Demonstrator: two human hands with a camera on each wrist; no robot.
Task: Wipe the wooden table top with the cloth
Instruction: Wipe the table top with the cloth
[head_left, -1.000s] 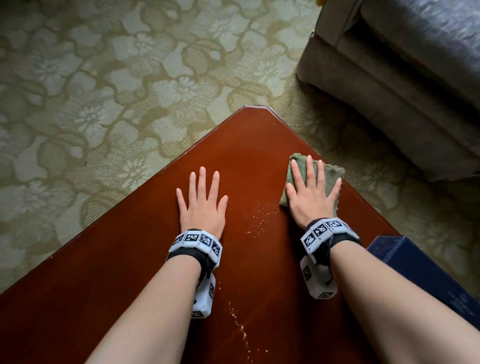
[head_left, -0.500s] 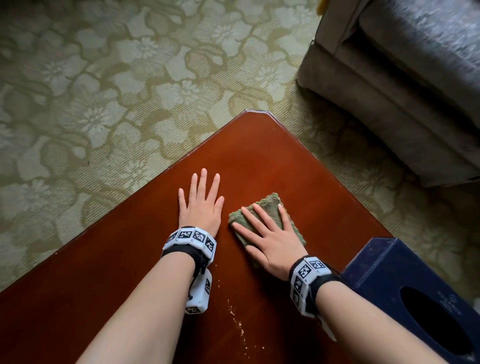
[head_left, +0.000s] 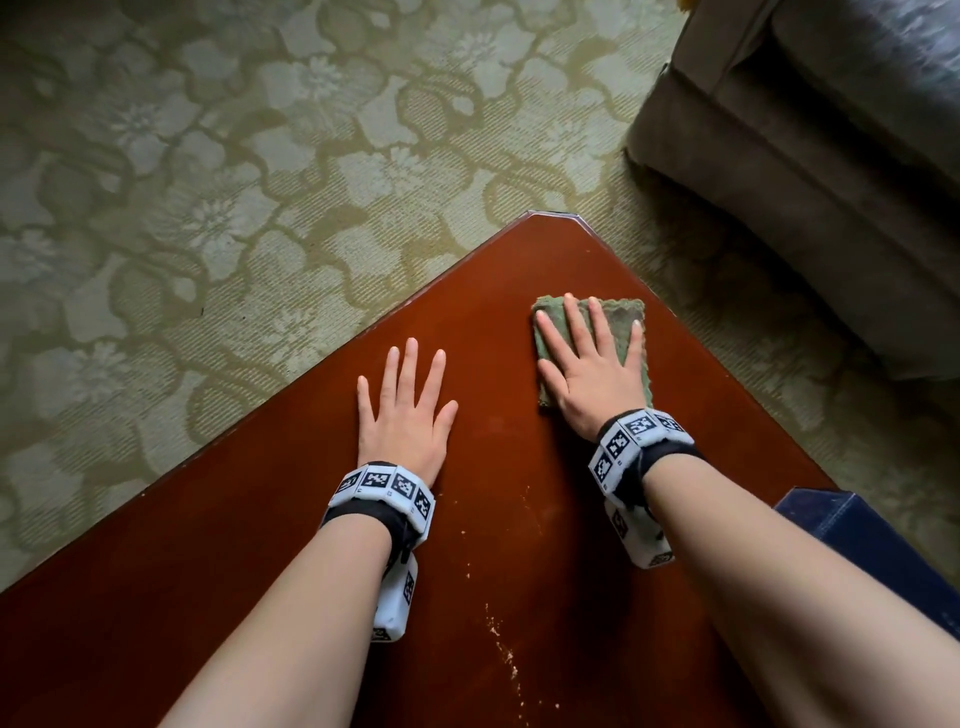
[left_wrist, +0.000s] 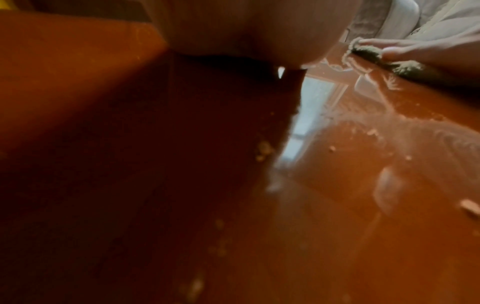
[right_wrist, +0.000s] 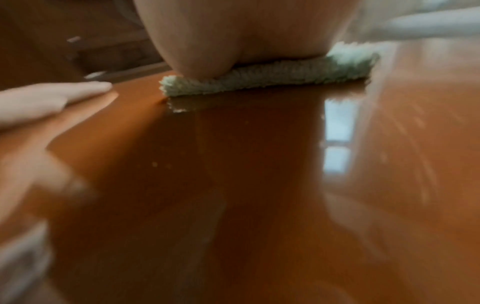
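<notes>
On the left the patterned carpet (head_left: 208, 208) is lying beyond the left edge of the wooden table top (head_left: 234, 597), which is narrowing to a cut corner at the far end. The left hand (head_left: 402, 410) is resting flat on the bare wood, fingers straight and slightly spread, holding nothing, with free surface around it. Pale crumbs (head_left: 501, 644) are lying between the forearms. The right hand (head_left: 592, 369) is pressing flat with spread fingers on the green cloth (head_left: 621, 314), not gripping it. The folded cloth is lying near the right edge, its long axis pointing away from the person. A dark blue box (head_left: 852, 540) and a sofa (head_left: 831, 156) are standing further right.
</notes>
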